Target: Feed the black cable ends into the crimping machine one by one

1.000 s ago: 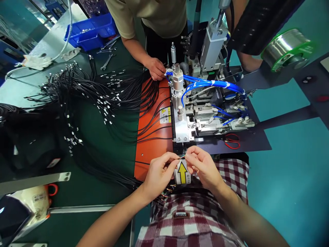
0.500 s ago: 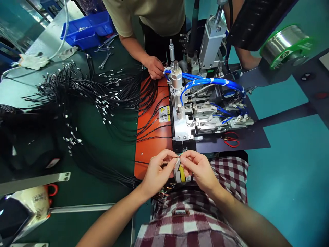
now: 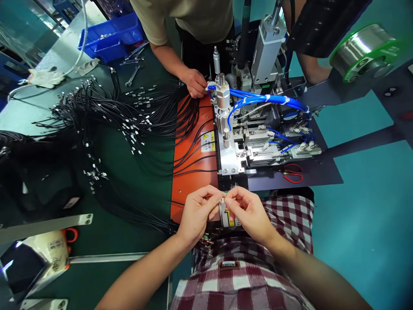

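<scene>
My left hand (image 3: 200, 211) pinches the fine coloured wires (image 3: 225, 195) of a cable end between thumb and forefinger. Opposite it, my right hand (image 3: 248, 211) is closed in a pinch on the same wires, the fingertips almost touching. Just below the fingers shows a white and yellow label (image 3: 226, 215), partly covered. Both hands are at the front edge of the orange plate (image 3: 180, 196). Beyond them stands a metal clamping machine (image 3: 229, 161), with several black cables (image 3: 193, 172) running into its left side. Stripped wire ends (image 3: 206, 239) stick out beneath my left wrist.
Bundles of black cables (image 3: 106, 107) lie across the green table. A co-worker's hand (image 3: 195, 82) is at the machine's far end. Red-handled scissors (image 3: 293, 173) lie right of the machine; a solder spool (image 3: 364, 51) hangs at upper right. A blue bin (image 3: 111, 36) stands at the back left.
The view has shifted slightly. My fingers have moved a little on the wires, and both hands remain pinched together at the same place. The co-worker's hand stays at the machine.
</scene>
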Tool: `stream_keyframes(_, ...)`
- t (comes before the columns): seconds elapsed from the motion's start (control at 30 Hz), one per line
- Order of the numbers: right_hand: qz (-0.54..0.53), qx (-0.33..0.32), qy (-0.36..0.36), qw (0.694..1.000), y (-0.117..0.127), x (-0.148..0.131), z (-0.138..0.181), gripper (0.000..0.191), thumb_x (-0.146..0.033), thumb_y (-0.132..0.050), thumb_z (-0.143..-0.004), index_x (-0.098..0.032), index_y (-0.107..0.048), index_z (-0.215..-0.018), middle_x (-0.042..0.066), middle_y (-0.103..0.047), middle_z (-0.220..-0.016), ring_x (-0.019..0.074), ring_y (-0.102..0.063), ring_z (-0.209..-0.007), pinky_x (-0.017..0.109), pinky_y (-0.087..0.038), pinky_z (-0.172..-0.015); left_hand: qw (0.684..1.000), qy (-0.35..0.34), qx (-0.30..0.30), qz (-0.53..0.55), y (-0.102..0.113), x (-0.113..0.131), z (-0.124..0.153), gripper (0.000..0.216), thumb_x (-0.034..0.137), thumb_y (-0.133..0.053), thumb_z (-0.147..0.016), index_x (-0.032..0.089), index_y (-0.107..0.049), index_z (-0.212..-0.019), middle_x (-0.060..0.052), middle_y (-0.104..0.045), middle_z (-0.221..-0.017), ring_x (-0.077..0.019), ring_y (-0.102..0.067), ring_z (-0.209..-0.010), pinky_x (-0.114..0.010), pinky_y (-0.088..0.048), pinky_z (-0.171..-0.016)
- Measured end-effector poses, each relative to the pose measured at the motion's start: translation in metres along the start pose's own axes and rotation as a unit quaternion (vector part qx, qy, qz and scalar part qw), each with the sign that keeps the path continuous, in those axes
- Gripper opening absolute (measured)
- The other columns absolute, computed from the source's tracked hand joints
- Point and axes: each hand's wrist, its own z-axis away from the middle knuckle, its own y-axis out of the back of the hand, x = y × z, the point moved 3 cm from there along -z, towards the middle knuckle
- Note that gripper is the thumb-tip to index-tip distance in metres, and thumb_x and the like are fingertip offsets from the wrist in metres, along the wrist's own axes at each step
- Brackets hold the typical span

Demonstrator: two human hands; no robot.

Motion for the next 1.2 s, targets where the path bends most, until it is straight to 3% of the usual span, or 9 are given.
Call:
stream_keyframes(0.2, 0.087, -0.019, -0.007, 0.996, 0.013, 0.006, -0.003, 0.019, -0.036, -0.06, -0.085, -0.018, -0.06, -0.081, -0.001, -0.059, -0.067, 0.0114, -0.056, -0.053, 0.023, -0.044, -0.048, 0.998, 0.048, -0.023, 0.021, 0.003, -0.011, -0.004, 0.025, 0.036, -0.069, -0.079, 0.012, -0.067, -0.081, 0.003, -0.048, -0.055, -0.0027, -0.03, -0.044, -0.018, -0.021, -0.042)
stream_keyframes(0.3, 0.19, 0.039, 0.073, 0.978, 0.026, -0.006, 0.0, 0.014, -0.033, -0.058, -0.088, -0.019, -0.064, -0.09, 0.004, -0.064, -0.08, 0.0149, -0.059, -0.064, 0.027, -0.049, -0.056, 0.999, 0.039, -0.024, -0.012, 0.004, -0.012, -0.004, 0.028, 0.039, -0.068, -0.079, 0.011, -0.067, -0.085, 0.003, -0.049, -0.056, -0.0037, -0.034, -0.045, -0.018, -0.024, -0.042)
stream_keyframes(0.4, 0.305, 0.079, 0.193, 0.929, 0.028, -0.023, 0.002, 0.012, -0.026, -0.057, -0.089, -0.021, -0.066, -0.095, 0.007, -0.063, -0.091, 0.0181, -0.059, -0.076, 0.03, -0.049, -0.065, 0.999, 0.032, -0.019, -0.035, 0.003, -0.011, -0.003, 0.029, 0.041, -0.068, -0.079, 0.012, -0.067, -0.084, 0.005, -0.045, -0.051, -0.0048, -0.035, -0.044, -0.018, -0.028, -0.042)
stream_keyframes(0.63, 0.506, 0.016, 0.32, 0.801, 0.021, -0.024, 0.001, 0.019, -0.021, -0.05, -0.091, -0.023, -0.068, -0.094, 0.008, -0.061, -0.088, 0.0166, -0.056, -0.073, 0.029, -0.044, -0.066, 0.998, 0.036, -0.013, -0.043, -0.001, -0.009, -0.003, 0.029, 0.042, -0.068, -0.078, 0.013, -0.065, -0.083, 0.006, -0.044, -0.049, -0.0054, -0.039, -0.043, -0.017, -0.032, -0.041)
stream_keyframes(0.7, 0.486, 0.032, 0.32, 0.813, 0.021, -0.019, 0.003, 0.016, -0.021, -0.051, -0.09, -0.021, -0.067, -0.091, 0.008, -0.061, -0.086, 0.0171, -0.055, -0.073, 0.03, -0.043, -0.067, 0.999, 0.036, -0.008, -0.033, -0.002, -0.011, -0.003, 0.029, 0.041, -0.068, -0.078, 0.013, -0.065, -0.084, 0.006, -0.043, -0.048, -0.0046, -0.037, -0.041, -0.016, -0.03, -0.039)
stream_keyframes(0.8, 0.344, 0.071, 0.236, 0.906, 0.022, -0.01, 0.003, 0.011, -0.024, -0.052, -0.09, -0.02, -0.061, -0.083, 0.006, -0.058, -0.083, 0.0173, -0.054, -0.073, 0.029, -0.043, -0.064, 0.999, 0.033, -0.003, -0.013, -0.001, -0.014, -0.003, 0.027, 0.04, -0.069, -0.077, 0.014, -0.064, -0.084, 0.006, -0.044, -0.049, -0.0035, -0.035, -0.04, -0.015, -0.031, -0.038)
stream_keyframes(0.9, 0.157, 0.033, 0.085, 0.983, 0.02, -0.001, -0.001, 0.017, -0.033, -0.054, -0.089, -0.02, -0.054, -0.077, -0.001, -0.05, -0.068, 0.0129, -0.046, -0.057, 0.025, -0.038, -0.052, 0.999, 0.045, -0.017, 0.001, 0.001, -0.015, -0.002, 0.027, 0.039, -0.07, -0.076, 0.014, -0.062, -0.082, 0.007, -0.045, -0.051, -0.0025, -0.033, -0.04, -0.016, -0.035, -0.04)
stream_keyframes(1.03, 0.097, -0.048, 0.015, 0.994, 0.02, -0.004, -0.003, 0.02, -0.036, -0.055, -0.088, -0.019, -0.053, -0.077, -0.004, -0.044, -0.062, 0.01, -0.038, -0.051, 0.023, -0.032, -0.047, 0.996, 0.064, -0.065, -0.002, 0.004, -0.009, -0.002, 0.026, 0.038, -0.069, -0.078, 0.013, -0.06, -0.077, 0.007, -0.045, -0.05, -0.0004, -0.028, -0.038, -0.014, -0.025, -0.038)
stream_keyframes(1.2, 0.233, 0.059, 0.145, 0.96, 0.026, -0.013, 0.004, 0.015, -0.026, -0.052, -0.091, -0.019, -0.054, -0.079, 0.002, -0.052, -0.081, 0.014, -0.049, -0.071, 0.026, -0.041, -0.062, 0.998, 0.038, -0.055, 0.008, 0.006, -0.004, -0.002, 0.023, 0.034, -0.068, -0.08, 0.012, -0.06, -0.077, 0.004, -0.052, -0.057, 0.0005, -0.03, -0.039, -0.015, -0.017, -0.039)
